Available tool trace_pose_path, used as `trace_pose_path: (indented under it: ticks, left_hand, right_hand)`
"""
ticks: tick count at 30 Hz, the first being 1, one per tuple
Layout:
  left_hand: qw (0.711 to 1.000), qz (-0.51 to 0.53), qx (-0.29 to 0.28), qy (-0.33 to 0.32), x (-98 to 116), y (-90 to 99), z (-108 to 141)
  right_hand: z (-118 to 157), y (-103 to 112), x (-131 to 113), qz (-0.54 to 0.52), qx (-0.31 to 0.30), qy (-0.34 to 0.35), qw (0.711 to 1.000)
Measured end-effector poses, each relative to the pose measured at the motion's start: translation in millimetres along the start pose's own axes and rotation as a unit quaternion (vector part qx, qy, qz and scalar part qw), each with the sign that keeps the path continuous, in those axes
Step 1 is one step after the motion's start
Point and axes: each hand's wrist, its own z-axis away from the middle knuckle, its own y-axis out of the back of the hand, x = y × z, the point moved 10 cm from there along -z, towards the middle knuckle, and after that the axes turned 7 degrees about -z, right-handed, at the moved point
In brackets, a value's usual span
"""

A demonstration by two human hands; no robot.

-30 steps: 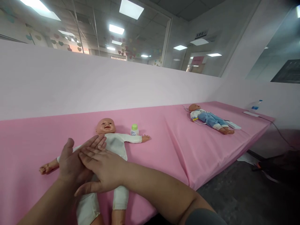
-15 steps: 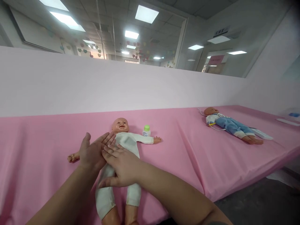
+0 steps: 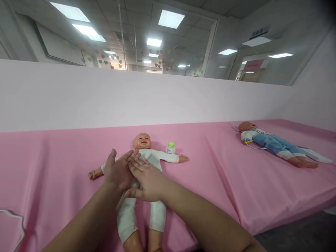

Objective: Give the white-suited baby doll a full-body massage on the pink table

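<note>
One white-clothed doll, bald and with arms spread, lies on its back on the pink worktop. Over its body, the left hand has palm up and the right hand lies against its fingers; the grip of both is released. One green-capped bottle stands near the doll's arm; its content I cannot tell. A second doll, blue-trousered, lies well apart.

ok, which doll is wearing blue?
The doll at the picture's right, in blue trousers. The other doll, under the left hand and right hand, shows only white clothing, with a green-capped bottle by its arm.
</note>
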Motion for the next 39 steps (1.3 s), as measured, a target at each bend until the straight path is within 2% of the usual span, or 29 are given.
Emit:
trace_pose_path:
  ticks: [4,9,12,15,17,19,20,21,22,25,27,28,30,33,36,39]
  left_hand:
    - [0.999,-0.001,0.018,-0.031,14.4,14.3,-10.0]
    - [1.0,0.002,0.008,-0.02,5.6,9.1,-7.0]
    - [1.0,0.009,0.004,0.005,-10.5,-1.1,0.3]
    - [0.998,-0.005,-0.05,0.026,-25.6,-17.5,2.2]
    - [0.994,-0.054,-0.097,0.002,-26.7,-24.5,-0.2]
    - [0.979,-0.156,-0.118,-0.058,-18.8,-21.4,-3.2]
    - [0.961,-0.231,-0.118,-0.095,-12.7,-16.8,-3.7]
    - [0.932,-0.317,-0.117,-0.135,-6.0,-11.9,-2.7]
    - [0.889,-0.408,-0.121,-0.172,-0.6,-8.2,0.2]
    - [0.711,-0.635,-0.175,-0.247,-1.4,-1.2,16.0]
    - [0.609,-0.712,-0.227,-0.263,-12.1,3.7,27.0]
    - [0.577,-0.733,-0.241,-0.267,-16.3,6.1,30.3]
    - [0.546,-0.754,-0.245,-0.271,-20.5,8.1,31.2]
    - [0.552,-0.752,-0.228,-0.278,-20.1,3.1,21.1]
    - [0.602,-0.712,-0.217,-0.289,-13.9,-2.7,2.7]
    - [0.653,-0.673,-0.19,-0.289,-4.8,3.0,-21.0]
  right_hand:
    - [3.3,-4.0,-16.7,0.001,-0.017,0.024,1.0]
    - [2.9,-2.7,-31.6,0.003,-0.003,0.061,0.998]
    - [-1.2,0.7,-17.4,0.004,0.013,0.041,0.999]
    - [-4.2,6.9,6.4,0.005,0.021,0.006,1.0]
    - [-2.9,13.6,21.1,0.003,0.022,-0.02,1.0]
    - [2.3,21.4,31.1,-0.004,0.021,-0.04,0.999]
    - [6.6,24.8,34.2,-0.008,0.02,-0.046,0.999]
    - [11.9,27.5,36.2,-0.011,0.019,-0.049,0.999]
    - [18.1,29.3,37.6,-0.015,0.017,-0.049,0.999]
    - [40.3,27.0,38.7,-0.037,0.005,-0.031,0.999]
    - [53.8,20.5,37.8,-0.059,-0.011,-0.009,0.998]
    - [58.8,17.1,37.7,-0.067,-0.018,0.002,0.998]
    - [63.3,11.8,39.5,-0.074,-0.025,0.014,0.997]
    - [56.4,9.1,47.8,-0.065,-0.024,0.009,0.998]
    - [40.0,10.4,62.2,-0.042,-0.024,-0.022,0.999]
    - [23.1,12.1,78.6,-0.018,-0.028,-0.048,0.998]
